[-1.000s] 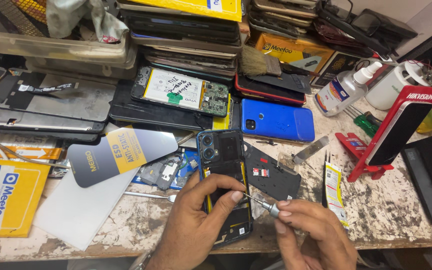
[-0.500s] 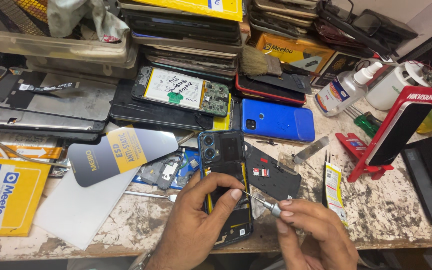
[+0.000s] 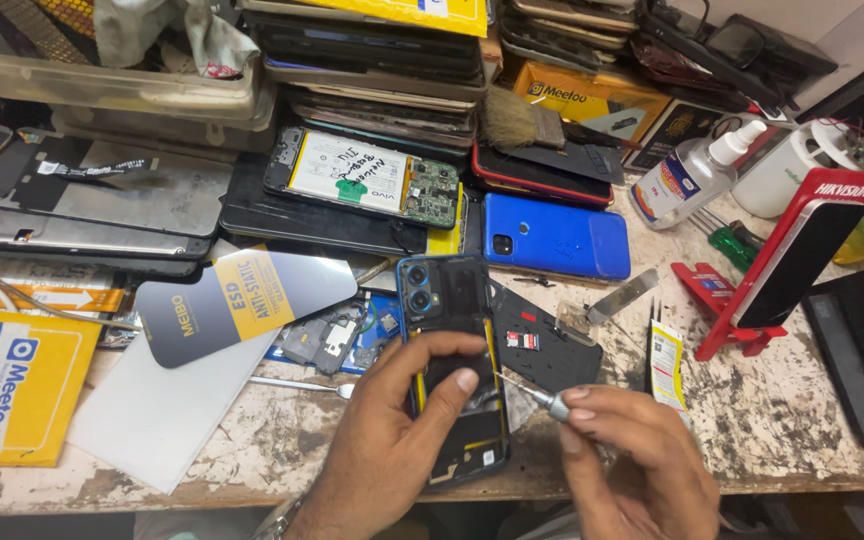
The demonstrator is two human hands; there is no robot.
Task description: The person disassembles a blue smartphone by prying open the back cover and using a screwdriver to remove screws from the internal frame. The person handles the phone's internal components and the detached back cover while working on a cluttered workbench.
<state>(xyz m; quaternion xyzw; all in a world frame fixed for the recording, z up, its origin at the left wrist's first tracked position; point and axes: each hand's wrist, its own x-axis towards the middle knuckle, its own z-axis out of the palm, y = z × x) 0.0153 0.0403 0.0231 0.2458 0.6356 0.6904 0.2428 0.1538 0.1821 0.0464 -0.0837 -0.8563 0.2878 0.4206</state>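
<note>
We see an opened black phone [image 3: 455, 360] lying back-up near the front edge of the worn surface [image 3: 772, 440], its twin camera lenses at the top. Our left hand [image 3: 392, 420] rests over its middle, fingers [image 3: 464, 380] together and pressing it down. Our right hand [image 3: 622, 455] has its fingers clamped on a small screwdriver [image 3: 530, 392], the tip touching the phone's right edge. Just beside the phone lies a black back cover [image 3: 542, 345]; a blue phone [image 3: 555, 237] sits behind it. A red phone stand [image 3: 782, 270] is well apart to the right.
</note>
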